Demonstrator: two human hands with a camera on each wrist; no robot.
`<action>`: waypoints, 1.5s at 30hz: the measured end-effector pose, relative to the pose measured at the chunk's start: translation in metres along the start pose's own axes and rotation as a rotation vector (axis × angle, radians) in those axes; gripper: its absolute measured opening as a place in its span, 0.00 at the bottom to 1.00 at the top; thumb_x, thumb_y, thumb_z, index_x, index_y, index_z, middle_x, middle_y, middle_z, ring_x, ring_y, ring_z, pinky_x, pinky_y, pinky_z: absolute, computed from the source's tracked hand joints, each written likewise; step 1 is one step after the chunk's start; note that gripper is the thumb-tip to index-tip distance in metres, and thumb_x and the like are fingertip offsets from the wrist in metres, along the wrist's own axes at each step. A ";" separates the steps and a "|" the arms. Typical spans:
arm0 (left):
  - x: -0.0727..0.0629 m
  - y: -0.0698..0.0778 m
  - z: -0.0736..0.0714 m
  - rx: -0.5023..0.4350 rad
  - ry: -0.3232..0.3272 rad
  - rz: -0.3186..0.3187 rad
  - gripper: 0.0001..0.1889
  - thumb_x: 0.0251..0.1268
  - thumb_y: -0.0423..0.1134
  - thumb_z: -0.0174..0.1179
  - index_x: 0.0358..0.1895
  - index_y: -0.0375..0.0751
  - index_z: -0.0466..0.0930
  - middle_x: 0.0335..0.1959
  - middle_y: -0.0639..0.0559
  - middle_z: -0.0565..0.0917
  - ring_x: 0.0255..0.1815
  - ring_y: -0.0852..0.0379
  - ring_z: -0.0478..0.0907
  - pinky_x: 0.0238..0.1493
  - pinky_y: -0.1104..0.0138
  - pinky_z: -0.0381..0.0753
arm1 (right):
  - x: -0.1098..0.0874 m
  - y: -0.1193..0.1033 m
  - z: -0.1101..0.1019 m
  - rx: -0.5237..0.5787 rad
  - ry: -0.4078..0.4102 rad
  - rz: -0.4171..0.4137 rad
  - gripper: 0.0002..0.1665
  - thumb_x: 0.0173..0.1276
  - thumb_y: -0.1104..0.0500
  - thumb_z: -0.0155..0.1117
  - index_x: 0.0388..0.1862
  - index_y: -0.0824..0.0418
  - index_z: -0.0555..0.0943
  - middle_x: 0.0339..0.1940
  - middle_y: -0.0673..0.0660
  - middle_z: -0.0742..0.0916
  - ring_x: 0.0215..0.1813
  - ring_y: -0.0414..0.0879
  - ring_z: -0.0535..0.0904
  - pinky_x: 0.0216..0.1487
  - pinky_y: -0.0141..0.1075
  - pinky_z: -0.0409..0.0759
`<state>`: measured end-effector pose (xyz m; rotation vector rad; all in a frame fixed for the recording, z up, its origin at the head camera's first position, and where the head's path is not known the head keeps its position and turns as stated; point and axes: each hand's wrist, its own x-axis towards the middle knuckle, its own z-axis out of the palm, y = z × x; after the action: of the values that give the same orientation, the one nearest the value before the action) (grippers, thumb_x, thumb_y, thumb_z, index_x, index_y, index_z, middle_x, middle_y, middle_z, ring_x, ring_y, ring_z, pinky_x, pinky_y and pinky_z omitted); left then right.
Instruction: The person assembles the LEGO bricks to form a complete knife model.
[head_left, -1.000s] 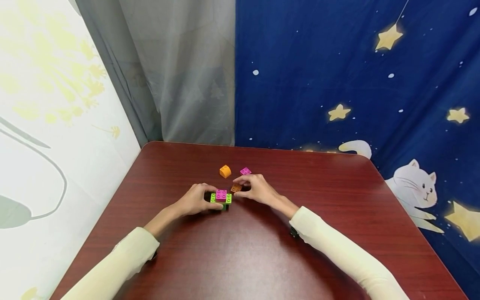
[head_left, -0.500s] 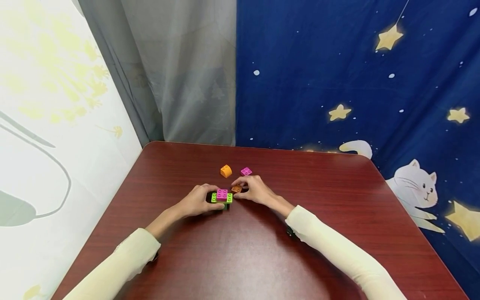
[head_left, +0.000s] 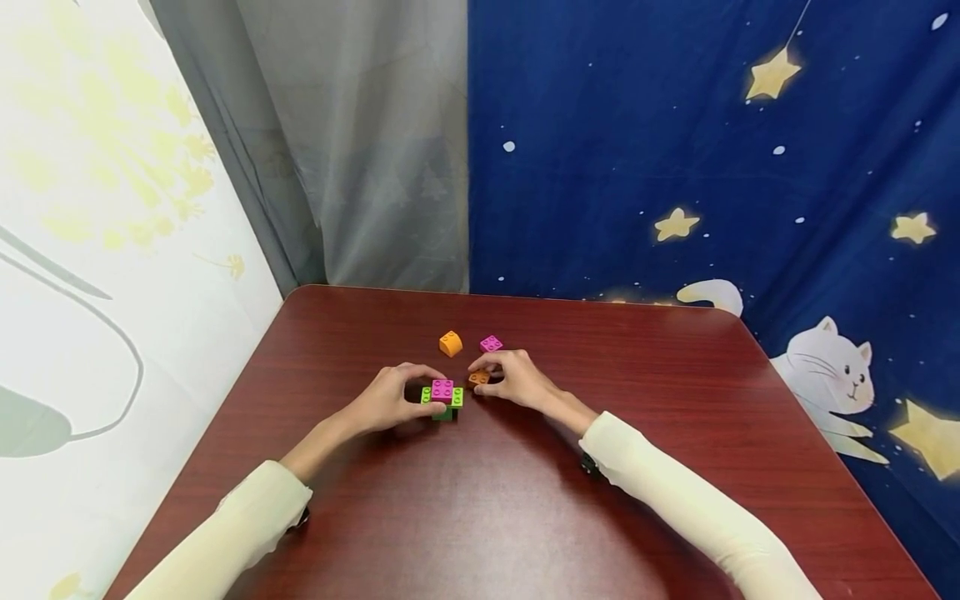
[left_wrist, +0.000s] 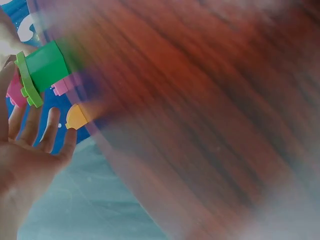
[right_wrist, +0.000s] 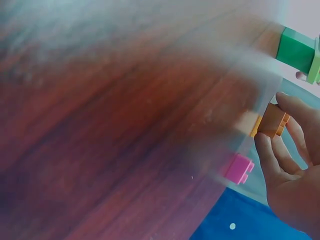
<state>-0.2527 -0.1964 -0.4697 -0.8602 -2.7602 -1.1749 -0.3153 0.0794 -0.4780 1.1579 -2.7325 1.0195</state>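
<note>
Behind one reddish-brown table [head_left: 525, 517] hang one gray cloth [head_left: 390, 167] and one blue cloth [head_left: 600, 125]. Near the table's middle, the person's left hand [head_left: 386, 400] grips one three-piece stack [head_left: 443, 391]: green [left_wrist: 47, 65], lime [left_wrist: 29, 80], then magenta on top. The right hand [head_left: 521, 382] pinches one brown block [right_wrist: 271, 120] just beside it. Beyond lie two loose pieces, one curved orange block [head_left: 450, 343] and one magenta block [head_left: 491, 343], set apart.

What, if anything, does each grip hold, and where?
The right grip pinches an orange-brown studded plastic brick by opposite sides. The left grip curls round a stack of pink, lime and green plastic bricks, thumb at its near side; contact unclear.
</note>
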 end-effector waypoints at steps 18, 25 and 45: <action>0.004 0.002 0.004 -0.032 0.020 -0.035 0.19 0.59 0.48 0.79 0.51 0.47 0.88 0.44 0.58 0.89 0.48 0.55 0.82 0.54 0.53 0.82 | -0.006 -0.018 -0.018 0.029 -0.014 -0.020 0.19 0.63 0.61 0.80 0.52 0.60 0.88 0.45 0.52 0.91 0.48 0.45 0.89 0.50 0.32 0.85; 0.003 0.004 0.001 -0.011 0.024 -0.033 0.19 0.58 0.47 0.79 0.50 0.45 0.89 0.45 0.56 0.89 0.50 0.55 0.82 0.56 0.54 0.81 | -0.003 -0.030 -0.023 0.048 -0.023 -0.053 0.19 0.64 0.61 0.79 0.53 0.62 0.88 0.45 0.54 0.90 0.50 0.49 0.89 0.52 0.41 0.86; 0.004 0.000 0.002 0.015 -0.005 -0.064 0.21 0.58 0.50 0.78 0.51 0.45 0.89 0.44 0.57 0.88 0.52 0.55 0.80 0.57 0.54 0.80 | 0.008 -0.052 -0.023 0.062 -0.037 -0.122 0.18 0.63 0.62 0.80 0.52 0.57 0.87 0.51 0.53 0.90 0.54 0.48 0.87 0.55 0.43 0.85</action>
<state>-0.2558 -0.1931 -0.4707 -0.7797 -2.8167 -1.1620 -0.2928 0.0605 -0.4283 1.3467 -2.6366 1.0853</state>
